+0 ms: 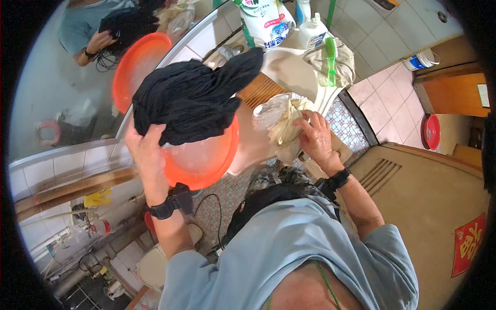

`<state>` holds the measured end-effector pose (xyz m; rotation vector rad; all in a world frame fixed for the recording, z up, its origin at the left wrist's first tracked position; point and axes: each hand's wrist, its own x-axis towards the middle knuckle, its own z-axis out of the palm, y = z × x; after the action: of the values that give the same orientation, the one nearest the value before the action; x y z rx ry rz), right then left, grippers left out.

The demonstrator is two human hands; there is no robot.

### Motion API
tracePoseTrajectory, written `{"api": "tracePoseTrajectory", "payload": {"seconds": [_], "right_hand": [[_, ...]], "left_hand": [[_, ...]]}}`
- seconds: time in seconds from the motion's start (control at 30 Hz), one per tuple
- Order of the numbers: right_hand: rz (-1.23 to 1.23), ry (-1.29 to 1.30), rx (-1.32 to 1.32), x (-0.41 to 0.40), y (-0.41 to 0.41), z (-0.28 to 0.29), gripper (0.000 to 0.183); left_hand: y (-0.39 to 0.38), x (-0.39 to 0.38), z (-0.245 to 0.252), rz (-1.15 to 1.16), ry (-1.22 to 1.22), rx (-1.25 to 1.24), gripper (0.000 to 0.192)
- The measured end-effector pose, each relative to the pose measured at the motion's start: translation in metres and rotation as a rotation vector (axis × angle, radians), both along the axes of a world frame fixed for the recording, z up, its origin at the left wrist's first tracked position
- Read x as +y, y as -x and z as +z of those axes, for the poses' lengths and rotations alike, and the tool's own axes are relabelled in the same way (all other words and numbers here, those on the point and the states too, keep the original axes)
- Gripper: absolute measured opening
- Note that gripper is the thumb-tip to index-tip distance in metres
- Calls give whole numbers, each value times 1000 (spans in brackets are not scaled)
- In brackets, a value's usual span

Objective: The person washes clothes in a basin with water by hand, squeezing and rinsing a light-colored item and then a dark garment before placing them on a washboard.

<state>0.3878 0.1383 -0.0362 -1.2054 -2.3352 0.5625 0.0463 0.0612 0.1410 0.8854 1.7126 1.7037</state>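
Observation:
My left hand (147, 151) grips a bunched black cloth (186, 100), held up over an orange-red plastic basin (223, 162). Whitish, sudsy-looking water lies in the basin. On the right, my right hand (316, 137) has its fingers and thumb on a crumpled cream and white cloth (286, 120) at the sink's near edge, pinching a fold of it. Between the two cloths shows a ribbed wooden washboard (257, 91), its left part hidden by the black cloth. A green brush (331, 58) rests on a beige cloth (347, 71) at the sink's far right.
A detergent bag (267, 27) and a white bottle (312, 31) stand behind the sink (329, 95). A mirror (69, 100) flanks the left side. A beige door (395, 209) is at the right. A dark cord (219, 209) crosses the tiled floor (228, 199).

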Motion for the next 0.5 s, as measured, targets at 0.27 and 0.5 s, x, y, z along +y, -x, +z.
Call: {"api": "tracePoseTrajectory", "payload": {"seconds": [0.27, 0.5], "right_hand": [[14, 32, -15, -3, 2, -3, 43], [87, 9, 23, 4, -2, 2, 41]], "left_hand": [[68, -56, -78, 47, 499, 416, 38], [112, -66, -97, 104, 321, 418, 30]]}}
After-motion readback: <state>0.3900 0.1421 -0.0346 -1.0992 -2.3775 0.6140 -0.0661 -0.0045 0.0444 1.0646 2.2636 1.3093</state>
